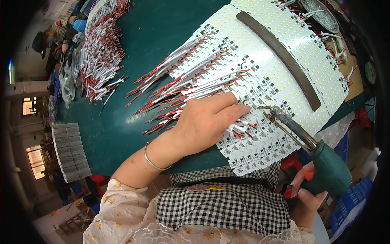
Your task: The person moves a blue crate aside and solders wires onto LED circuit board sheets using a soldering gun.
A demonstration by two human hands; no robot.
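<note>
My left hand (205, 120) is over the white LED circuit boards (276, 85), its fingers closed on several white and red wires (239, 128) whose ends poke out below them. The thumb and forefinger point toward the tip of a green soldering gun (331, 168). My right hand (306, 193) grips that gun by its handle, near the orange trigger. The gun's metal tip is just above the boards, close to my left fingertips. Rows of red-and-white wires (183, 85) lie across the boards' left part, their ends at the small black components.
A dark curved bar (284, 57) lies across the boards. A big heap of red-and-white wires (101, 57) is on the green table (142, 32) at the far left. Beside the table's left edge is a grey ribbed pad (71, 152). At the far right is a metal dish (321, 16); a blue crate (351, 211) stands lower right.
</note>
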